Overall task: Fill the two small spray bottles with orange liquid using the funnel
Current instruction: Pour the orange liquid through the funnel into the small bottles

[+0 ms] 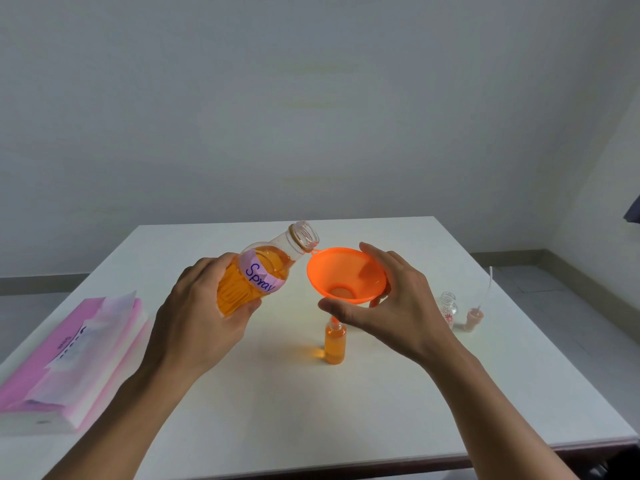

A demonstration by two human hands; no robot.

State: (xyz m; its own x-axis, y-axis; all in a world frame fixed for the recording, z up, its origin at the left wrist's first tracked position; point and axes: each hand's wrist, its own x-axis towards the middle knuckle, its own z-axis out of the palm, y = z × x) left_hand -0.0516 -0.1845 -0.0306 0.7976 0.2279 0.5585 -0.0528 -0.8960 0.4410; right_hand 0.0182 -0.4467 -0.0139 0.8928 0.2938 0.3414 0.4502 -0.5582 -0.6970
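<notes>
My left hand (204,306) grips a large clear bottle (258,275) of orange liquid with a pink "Spray" label, tilted with its open mouth up and to the right, beside the funnel's rim. My right hand (388,303) holds the orange funnel (346,275) by its rim; the funnel's spout sits in the neck of a small spray bottle (335,342) standing on the table, nearly full of orange liquid. A second small clear bottle (449,306) with a flower print stands to the right, looking empty and uncapped.
A pink spray cap with its dip tube (474,317) stands beside the flowered bottle. A pink pack of tissues (69,358) lies at the left of the white table (311,410). The table's near edge runs along the bottom right.
</notes>
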